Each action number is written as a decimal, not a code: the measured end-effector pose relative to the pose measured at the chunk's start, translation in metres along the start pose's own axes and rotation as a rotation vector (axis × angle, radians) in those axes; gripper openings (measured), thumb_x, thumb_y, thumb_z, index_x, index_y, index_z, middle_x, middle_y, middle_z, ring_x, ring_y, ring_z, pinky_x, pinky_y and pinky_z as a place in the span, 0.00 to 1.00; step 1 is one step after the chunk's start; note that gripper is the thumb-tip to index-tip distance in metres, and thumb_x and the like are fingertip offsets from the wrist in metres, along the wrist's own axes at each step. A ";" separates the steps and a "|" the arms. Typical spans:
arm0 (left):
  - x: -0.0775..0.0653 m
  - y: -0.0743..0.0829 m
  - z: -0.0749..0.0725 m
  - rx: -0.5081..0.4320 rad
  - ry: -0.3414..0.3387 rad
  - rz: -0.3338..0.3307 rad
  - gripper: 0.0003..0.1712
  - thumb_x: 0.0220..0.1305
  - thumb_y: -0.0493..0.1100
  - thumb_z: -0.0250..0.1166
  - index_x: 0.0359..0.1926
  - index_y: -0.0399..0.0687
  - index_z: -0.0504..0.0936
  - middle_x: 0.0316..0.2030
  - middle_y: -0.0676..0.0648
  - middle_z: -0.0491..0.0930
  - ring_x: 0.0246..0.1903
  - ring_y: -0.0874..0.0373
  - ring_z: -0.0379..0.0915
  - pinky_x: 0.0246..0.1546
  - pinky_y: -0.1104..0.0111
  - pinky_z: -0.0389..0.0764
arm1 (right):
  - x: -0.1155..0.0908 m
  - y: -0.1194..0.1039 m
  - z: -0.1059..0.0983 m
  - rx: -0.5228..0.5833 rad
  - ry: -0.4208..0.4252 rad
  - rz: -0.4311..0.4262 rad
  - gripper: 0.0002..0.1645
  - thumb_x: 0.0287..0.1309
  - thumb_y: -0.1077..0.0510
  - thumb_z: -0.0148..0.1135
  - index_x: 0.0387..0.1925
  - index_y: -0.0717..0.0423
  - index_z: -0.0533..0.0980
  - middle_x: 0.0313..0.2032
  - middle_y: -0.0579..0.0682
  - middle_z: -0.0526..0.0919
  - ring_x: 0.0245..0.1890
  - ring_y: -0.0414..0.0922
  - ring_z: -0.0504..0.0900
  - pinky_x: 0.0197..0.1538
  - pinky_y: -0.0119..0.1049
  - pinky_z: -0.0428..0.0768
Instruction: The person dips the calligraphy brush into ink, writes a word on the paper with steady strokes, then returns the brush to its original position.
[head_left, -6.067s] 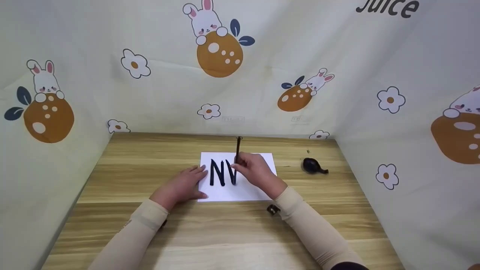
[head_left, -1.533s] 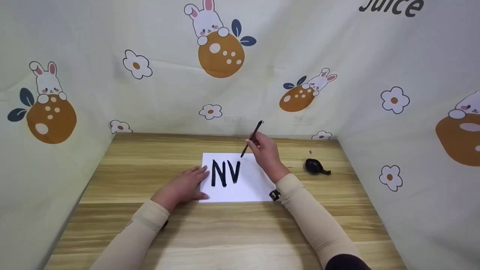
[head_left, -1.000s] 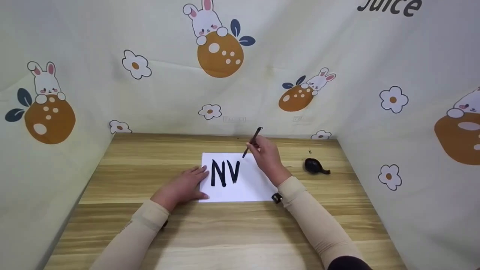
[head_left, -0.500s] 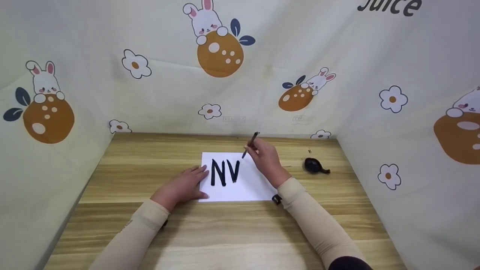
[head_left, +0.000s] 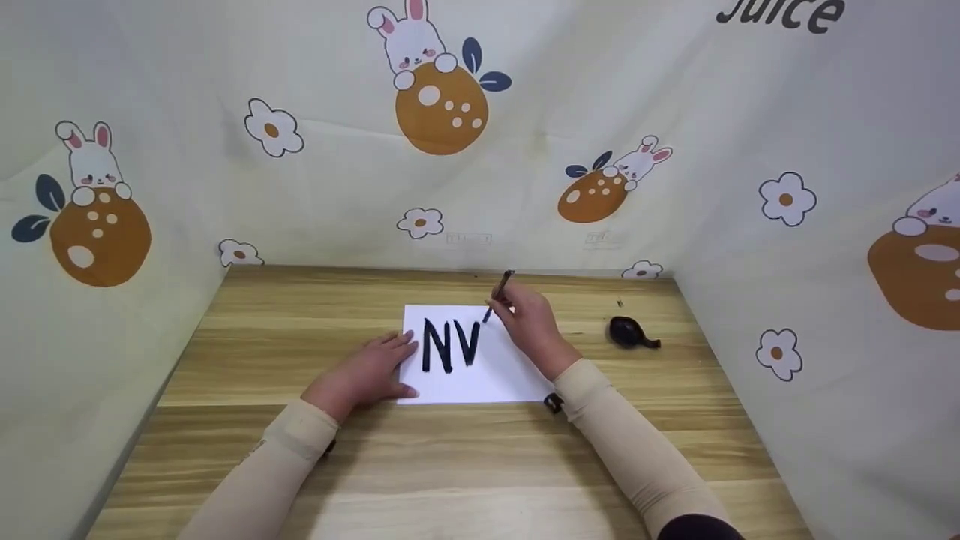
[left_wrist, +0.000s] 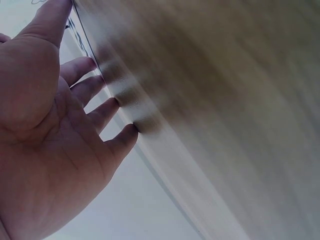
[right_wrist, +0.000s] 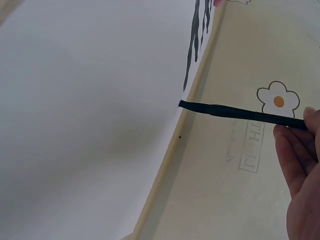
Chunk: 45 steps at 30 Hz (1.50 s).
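A white sheet of paper (head_left: 517,375) lies on the wooden table, with thick black letters N (head_left: 437,346) and V (head_left: 466,345) on its left half. My left hand (head_left: 365,373) rests at the sheet's left edge, fingers spread; the left wrist view shows its fingertips (left_wrist: 112,103) down on the surface. Between thumb and fingers my right hand (head_left: 531,319) pinches a slim dark paintbrush (head_left: 503,285), slanted with its tip just right of the V's top. In the right wrist view the brush (right_wrist: 220,111) has its dark tip at the paper; whether it touches is unclear.
To the right of the paper sits a small black rounded object (head_left: 624,331) with a short handle-like end. A tiny dark speck (head_left: 620,303) lies behind it. Printed cloth walls (head_left: 337,187) close off the table's back and both sides.
The V gained its right stroke since the oldest frame. My right hand lifted the brush away rightward, then lowered its tip toward the paper beside the V. My left hand stayed in place.
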<state>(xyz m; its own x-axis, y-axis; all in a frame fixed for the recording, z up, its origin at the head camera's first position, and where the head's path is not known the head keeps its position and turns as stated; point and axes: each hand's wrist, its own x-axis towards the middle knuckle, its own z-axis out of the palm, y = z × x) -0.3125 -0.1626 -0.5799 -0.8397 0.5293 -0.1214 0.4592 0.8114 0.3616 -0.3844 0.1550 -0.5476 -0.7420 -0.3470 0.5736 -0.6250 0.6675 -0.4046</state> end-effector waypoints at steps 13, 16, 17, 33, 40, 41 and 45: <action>0.001 0.001 -0.001 0.009 -0.010 -0.018 0.55 0.71 0.65 0.75 0.85 0.39 0.65 0.86 0.38 0.57 0.84 0.31 0.51 0.82 0.37 0.57 | -0.004 -0.003 -0.001 -0.002 -0.061 0.005 0.06 0.75 0.57 0.73 0.42 0.56 0.83 0.38 0.50 0.91 0.39 0.46 0.91 0.45 0.43 0.91; 0.001 0.001 -0.001 0.008 -0.009 -0.020 0.55 0.71 0.65 0.75 0.85 0.39 0.65 0.86 0.38 0.57 0.84 0.31 0.51 0.82 0.37 0.57 | -0.005 -0.003 -0.002 0.016 -0.065 0.017 0.07 0.75 0.56 0.73 0.41 0.55 0.83 0.37 0.50 0.92 0.38 0.45 0.91 0.44 0.43 0.90; 0.000 0.002 -0.001 0.008 -0.012 -0.021 0.55 0.71 0.65 0.75 0.85 0.39 0.65 0.86 0.39 0.57 0.84 0.32 0.51 0.82 0.37 0.56 | -0.005 -0.003 -0.002 0.019 -0.068 0.019 0.07 0.75 0.56 0.73 0.41 0.55 0.83 0.37 0.50 0.92 0.38 0.45 0.91 0.44 0.43 0.90; 0.002 0.000 0.001 0.025 -0.018 -0.036 0.55 0.71 0.66 0.74 0.85 0.41 0.65 0.86 0.40 0.57 0.84 0.33 0.52 0.81 0.35 0.59 | -0.008 -0.006 -0.007 0.079 -0.111 0.033 0.07 0.73 0.58 0.74 0.41 0.58 0.85 0.36 0.51 0.92 0.37 0.45 0.91 0.44 0.43 0.91; 0.001 0.001 0.000 0.030 -0.010 -0.036 0.55 0.70 0.66 0.75 0.84 0.40 0.67 0.86 0.39 0.59 0.83 0.32 0.53 0.80 0.36 0.60 | -0.009 -0.010 -0.012 0.119 -0.160 0.068 0.07 0.73 0.56 0.74 0.40 0.56 0.85 0.36 0.49 0.92 0.37 0.44 0.90 0.44 0.44 0.90; 0.002 0.001 0.000 0.028 -0.009 -0.036 0.54 0.70 0.65 0.75 0.84 0.40 0.67 0.86 0.39 0.59 0.83 0.32 0.53 0.80 0.36 0.60 | -0.009 -0.010 -0.012 0.121 -0.168 0.073 0.07 0.73 0.56 0.74 0.40 0.56 0.85 0.36 0.49 0.92 0.37 0.44 0.90 0.43 0.44 0.90; 0.002 0.001 0.000 0.026 -0.011 -0.030 0.55 0.71 0.65 0.75 0.84 0.40 0.66 0.86 0.39 0.58 0.84 0.32 0.52 0.81 0.37 0.59 | -0.010 -0.012 -0.014 0.133 -0.186 0.080 0.07 0.72 0.56 0.75 0.39 0.55 0.85 0.34 0.48 0.92 0.35 0.42 0.88 0.41 0.42 0.88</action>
<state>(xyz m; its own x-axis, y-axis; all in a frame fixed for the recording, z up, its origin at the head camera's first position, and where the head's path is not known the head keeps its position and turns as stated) -0.3143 -0.1606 -0.5796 -0.8497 0.5077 -0.1423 0.4419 0.8329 0.3331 -0.3660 0.1599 -0.5381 -0.8146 -0.4200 0.4000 -0.5797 0.6097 -0.5406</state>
